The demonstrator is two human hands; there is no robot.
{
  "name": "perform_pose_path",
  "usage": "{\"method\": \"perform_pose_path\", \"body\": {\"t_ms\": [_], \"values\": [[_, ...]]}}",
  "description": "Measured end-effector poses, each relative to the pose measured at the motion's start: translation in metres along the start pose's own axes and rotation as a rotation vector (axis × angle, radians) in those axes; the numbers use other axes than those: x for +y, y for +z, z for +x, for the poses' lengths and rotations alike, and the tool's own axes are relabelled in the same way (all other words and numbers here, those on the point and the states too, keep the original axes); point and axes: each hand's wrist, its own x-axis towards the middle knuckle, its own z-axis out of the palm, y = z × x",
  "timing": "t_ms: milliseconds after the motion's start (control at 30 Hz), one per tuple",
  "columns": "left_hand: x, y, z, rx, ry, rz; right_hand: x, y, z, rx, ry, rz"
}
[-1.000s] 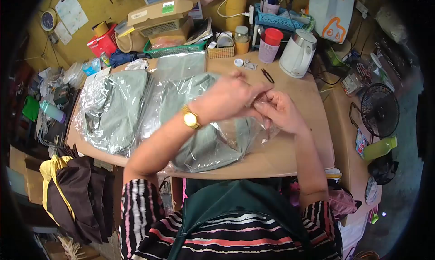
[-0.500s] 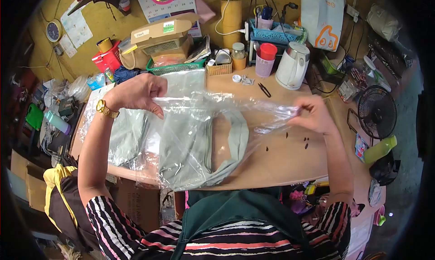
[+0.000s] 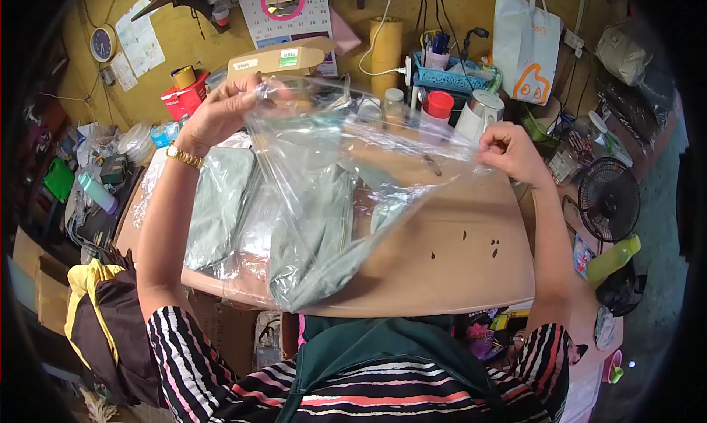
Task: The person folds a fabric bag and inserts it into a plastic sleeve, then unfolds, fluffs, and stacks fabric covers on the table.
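Observation:
A clear plastic bag (image 3: 420, 194) is stretched between my two raised hands, with a folded grey-green cloth item (image 3: 317, 239) inside its lower part. My left hand (image 3: 228, 110), with a gold watch on its wrist, pinches the bag's upper left corner. At the upper right corner, my right hand (image 3: 509, 152) holds the plastic between thumb and fingers. The cloth item sags toward the table's front edge and a zip line shows on it. Left of it lies another grey-green piece in clear plastic (image 3: 217, 202).
Small dark bits (image 3: 494, 247) lie on the brown table (image 3: 456, 275). A white kettle (image 3: 480, 115), a red-topped cup (image 3: 439, 105) and a blue basket (image 3: 453, 73) stand at the back. To the right are a black fan (image 3: 608, 199) and a green bottle (image 3: 614, 258).
Both hands have risen slightly, the left one the most, and the bag's upper edge has lifted with them. The cloth item has slumped lower in the bag, and its strap loop is less spread out.

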Motion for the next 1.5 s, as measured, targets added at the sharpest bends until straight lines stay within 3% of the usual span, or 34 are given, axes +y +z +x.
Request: {"method": "perform_pose_path", "body": {"t_ms": [33,100,167,233,300,367,400,433,500,567,633,700,767,867,900,967,1033,1067,1100,1167,1233,1300,1367,1433,1500], "values": [[0.002,-0.004,0.000,0.005,0.002,0.003,0.002,0.004,0.005,-0.002,-0.006,0.000],[0.003,-0.017,0.003,-0.177,-0.036,-0.036,0.011,0.018,0.013,0.386,-0.144,0.132],[0.001,-0.022,0.005,-0.138,-0.021,0.048,0.021,0.012,0.013,0.400,-0.214,0.211],[0.013,-0.015,0.008,-0.194,-0.055,0.575,0.036,0.007,0.005,0.098,-0.172,1.013],[0.020,-0.018,0.009,-0.181,-0.122,0.642,0.033,0.002,0.001,0.023,-0.146,0.991],[0.025,-0.025,0.009,-0.117,-0.373,0.716,0.010,-0.004,0.002,0.082,0.019,0.631],[0.032,-0.021,0.010,-0.097,-0.356,0.913,0.012,-0.007,0.003,0.165,0.073,0.509],[0.036,-0.021,0.012,-0.098,-0.361,0.910,0.016,-0.008,0.003,0.163,0.078,0.512],[0.045,-0.021,0.018,-0.002,-0.206,1.253,0.025,-0.010,0.004,0.289,-0.113,0.576],[0.059,-0.009,0.021,-0.002,-0.262,1.363,0.029,-0.013,0.007,0.249,-0.146,0.655],[0.064,-0.010,0.023,-0.037,-0.039,1.488,0.027,-0.014,0.010,0.183,-0.325,0.657],[0.069,-0.013,0.028,-0.079,-0.058,1.467,0.030,-0.015,0.013,0.218,-0.335,0.756],[0.069,-0.021,0.027,-0.051,-0.125,1.005,0.038,-0.016,0.013,0.254,-0.341,0.855],[0.070,-0.035,0.024,-0.107,0.020,1.036,0.051,-0.020,0.010,0.299,-0.195,0.895],[0.070,-0.038,0.023,-0.146,0.106,1.037,0.050,-0.020,0.008,0.261,-0.181,0.829],[0.062,-0.041,0.017,-0.118,0.014,1.036,0.047,-0.019,0.003,0.224,-0.163,0.762],[0.051,-0.037,0.013,-0.079,0.015,0.762,0.029,-0.010,-0.002,0.344,0.037,0.304],[0.047,-0.035,0.012,-0.098,0.019,0.704,0.036,-0.005,-0.002,0.371,0.049,0.243],[0.044,-0.033,0.012,-0.106,0.021,0.702,0.039,-0.002,-0.001,0.378,0.054,0.241],[0.036,-0.032,0.013,-0.097,0.065,0.580,0.042,0.004,0.003,0.610,-0.119,0.205],[0.031,-0.031,0.014,-0.099,0.098,0.552,0.048,0.000,0.005,0.639,-0.223,0.291],[0.023,-0.032,0.015,-0.075,0.133,0.440,0.048,-0.001,0.006,0.191,-0.443,1.167],[0.015,-0.036,0.015,-0.078,0.106,0.435,0.033,0.000,-0.007,0.198,-0.410,1.138],[0.009,-0.034,0.013,-0.027,0.150,0.444,0.023,-0.007,-0.018,0.199,-0.133,0.392],[0.008,-0.032,0.012,-0.099,0.175,0.374,0.039,-0.001,-0.020,0.209,-0.127,0.327]]}}
